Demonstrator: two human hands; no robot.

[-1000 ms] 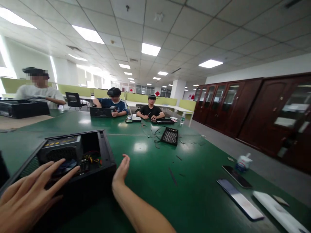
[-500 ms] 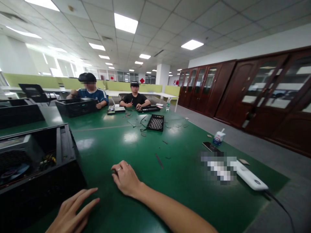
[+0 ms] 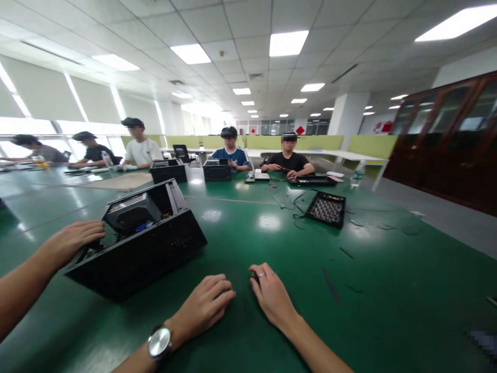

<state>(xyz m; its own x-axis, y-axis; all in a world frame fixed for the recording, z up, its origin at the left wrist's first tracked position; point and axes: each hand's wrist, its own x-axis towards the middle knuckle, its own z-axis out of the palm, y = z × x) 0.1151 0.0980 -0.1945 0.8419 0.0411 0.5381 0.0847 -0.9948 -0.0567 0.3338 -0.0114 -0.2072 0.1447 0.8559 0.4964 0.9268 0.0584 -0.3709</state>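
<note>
Head view: the right hand [image 3: 272, 292] curls narrowly around a small dark thing [image 3: 254, 276]; the grip of the left hand [image 3: 206, 306] cannot be told. Toward the left edge of the table [image 3: 240, 238], a co-worker's hand [image 3: 82, 235] touches the computer case [image 3: 145, 256]; the far bottle [image 3: 357, 174] has an unreadable label.

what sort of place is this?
Probably an open-plan office with a shared workbench: low green partitions at the back, dark wooden cabinets on the right, and a big green table bearing an opened computer case.

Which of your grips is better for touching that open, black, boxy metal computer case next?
Left, probably: the bare left grip, wearing a round silver watch, sits nearer the case; the bare right grip is farther off.
</note>
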